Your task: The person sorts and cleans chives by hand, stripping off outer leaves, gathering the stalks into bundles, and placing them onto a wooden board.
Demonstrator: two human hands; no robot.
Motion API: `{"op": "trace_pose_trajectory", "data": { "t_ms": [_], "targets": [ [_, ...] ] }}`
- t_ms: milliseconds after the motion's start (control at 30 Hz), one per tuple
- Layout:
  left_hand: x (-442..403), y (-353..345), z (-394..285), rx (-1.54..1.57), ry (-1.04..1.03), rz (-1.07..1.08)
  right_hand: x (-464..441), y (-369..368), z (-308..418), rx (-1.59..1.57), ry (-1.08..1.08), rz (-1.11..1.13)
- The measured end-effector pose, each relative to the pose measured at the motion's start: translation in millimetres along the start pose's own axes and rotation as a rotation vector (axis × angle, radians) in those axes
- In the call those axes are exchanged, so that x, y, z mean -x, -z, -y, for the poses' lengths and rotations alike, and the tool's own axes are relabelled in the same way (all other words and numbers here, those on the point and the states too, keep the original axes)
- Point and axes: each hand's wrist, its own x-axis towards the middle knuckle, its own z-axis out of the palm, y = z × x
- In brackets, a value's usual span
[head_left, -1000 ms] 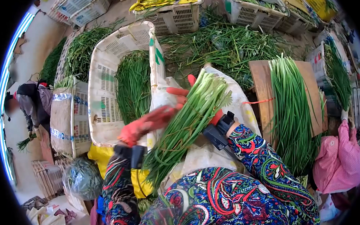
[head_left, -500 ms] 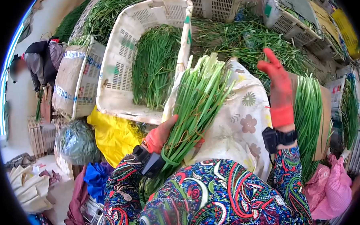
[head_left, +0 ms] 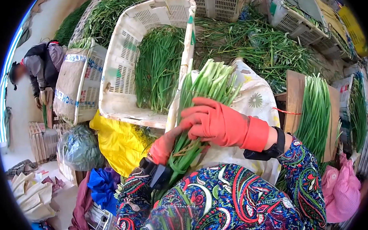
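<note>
A bundle of green chives (head_left: 211,79) with pale stem ends lies slanted across my lap, stem ends pointing away from me. My left hand (head_left: 163,146), in a red glove, is wrapped round its left side; its fingertips are hidden under the leaves. My right hand (head_left: 217,124), also gloved in red, lies over the bundle with its fingers bent down onto the stalks, close to my left thumb. What its fingertips pinch is hidden. Beneath the bundle, a white flowered apron (head_left: 252,87) covers my legs. Brownish strands show among the leaves below my right hand.
Ahead stands a white plastic crate (head_left: 123,82) with chives (head_left: 159,66) inside. Right of me, more chives (head_left: 315,105) lie on a brown board (head_left: 294,95). Loose leaves (head_left: 263,45) cover the floor ahead. At far left another person (head_left: 44,65) bends over. A yellow sack (head_left: 115,138) lies nearby.
My right hand has come in from the right, where it was raised with spread fingers, and now rests on the chives. My left hand keeps its hold.
</note>
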Motion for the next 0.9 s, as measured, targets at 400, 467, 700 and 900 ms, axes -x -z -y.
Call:
{"op": "trace_pose_trajectory", "data": {
  "t_ms": [400, 467, 700, 900],
  "targets": [
    [14, 3, 15, 0.252, 0.044, 0.102, -9, 7, 1, -0.015, -0.002, -0.094],
    [15, -3, 13, 0.114, 0.119, -0.007, -15, 25, 5, -0.112, -0.132, -0.073],
    [3, 2, 18, -0.309, 0.107, 0.097, -24, 48, -43, -1.086, -0.213, -0.91],
    [4, 5, 6, -0.498, 0.12, 0.181, -1, 130, -91, -0.721, -0.57, -1.09]
  ]
}}
